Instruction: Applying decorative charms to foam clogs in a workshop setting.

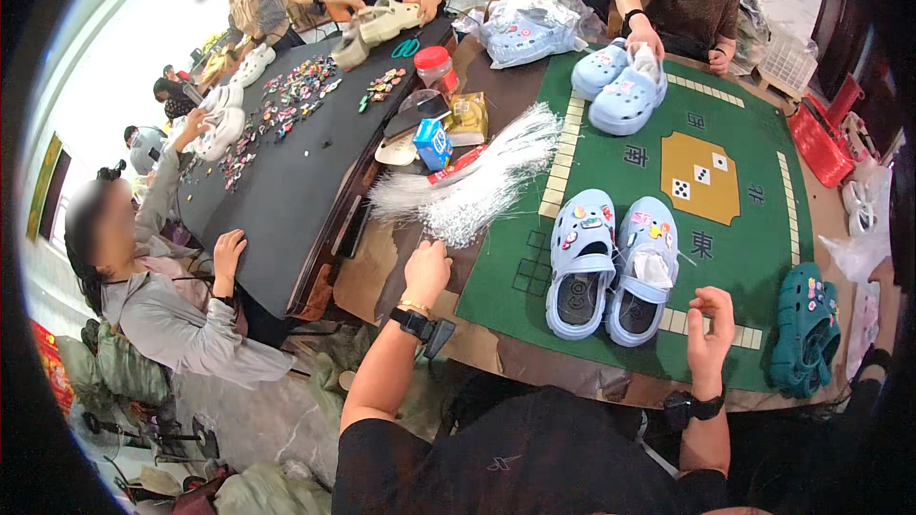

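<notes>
A pair of light blue clogs stands on the green mat, toes pointing away from me: the left clog [579,300] and the right clog [637,310]. Both carry colourful charms on top, and white stuffing shows inside the right one. My left hand [426,274] is closed at the near edge of a bundle of thin white plastic strands [515,157]. Whatever its fingers pinch is hidden. To the right of the clogs, my right hand [710,339] hovers with loosely curled fingers that are apart, and nothing shows in it.
Dark green clogs [804,329] stand at the right edge. Across the mat, a person's hand [646,38] holds other light blue clogs [622,86]. A blue box [432,143] and a red-lidded jar [435,69] stand beyond the strands. Loose charms [286,95] cover part of the black table.
</notes>
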The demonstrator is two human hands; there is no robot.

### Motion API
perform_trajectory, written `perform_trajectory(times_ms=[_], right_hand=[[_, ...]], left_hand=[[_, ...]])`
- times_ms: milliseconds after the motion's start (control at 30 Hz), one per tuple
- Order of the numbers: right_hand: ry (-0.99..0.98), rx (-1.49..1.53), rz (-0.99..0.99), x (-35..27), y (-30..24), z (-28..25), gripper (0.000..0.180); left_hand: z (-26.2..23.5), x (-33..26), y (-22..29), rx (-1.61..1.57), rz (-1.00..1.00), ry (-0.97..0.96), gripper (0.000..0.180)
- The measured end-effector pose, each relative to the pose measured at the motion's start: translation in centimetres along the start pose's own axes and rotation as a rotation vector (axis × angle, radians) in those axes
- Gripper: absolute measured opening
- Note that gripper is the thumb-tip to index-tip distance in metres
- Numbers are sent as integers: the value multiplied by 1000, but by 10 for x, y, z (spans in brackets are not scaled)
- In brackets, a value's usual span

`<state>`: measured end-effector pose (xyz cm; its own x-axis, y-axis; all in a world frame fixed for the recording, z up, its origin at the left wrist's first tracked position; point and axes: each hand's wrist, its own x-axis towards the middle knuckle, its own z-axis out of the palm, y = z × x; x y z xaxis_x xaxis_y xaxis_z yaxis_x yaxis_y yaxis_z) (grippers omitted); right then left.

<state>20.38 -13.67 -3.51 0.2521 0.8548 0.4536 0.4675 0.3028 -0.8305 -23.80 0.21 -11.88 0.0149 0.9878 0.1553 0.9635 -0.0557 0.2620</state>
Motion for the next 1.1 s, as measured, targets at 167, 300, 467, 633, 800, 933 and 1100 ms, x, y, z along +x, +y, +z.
perform_trajectory(times_ms=[167, 300, 467, 633, 800, 933, 1100], right_hand=[[-47, -23, -97, 8, -25, 26, 18], [-191, -17, -338, 12, -60, 55, 16], [-436, 117, -411, 28, -99, 140, 39], [-503, 162, -412, 43, -64, 230, 34], [-566, 150, -311, 47, -50, 239, 20], [-437, 239, -147, 47, -54, 233, 13], [-388, 279, -58, 46, -67, 222, 12]], left_hand=[[-12, 0, -1, -71, 3, -39, 20], [-80, 4, 45, -559, -147, -253, 24], [-102, -7, 77, -669, -42, -336, 25], [-108, -7, 89, -687, 84, -385, 22], [-89, 3, 60, -953, -34, -492, 24], [-42, 33, 37, -879, 138, -118, 25], [26, 55, 33, -177, 536, 49, 52]])
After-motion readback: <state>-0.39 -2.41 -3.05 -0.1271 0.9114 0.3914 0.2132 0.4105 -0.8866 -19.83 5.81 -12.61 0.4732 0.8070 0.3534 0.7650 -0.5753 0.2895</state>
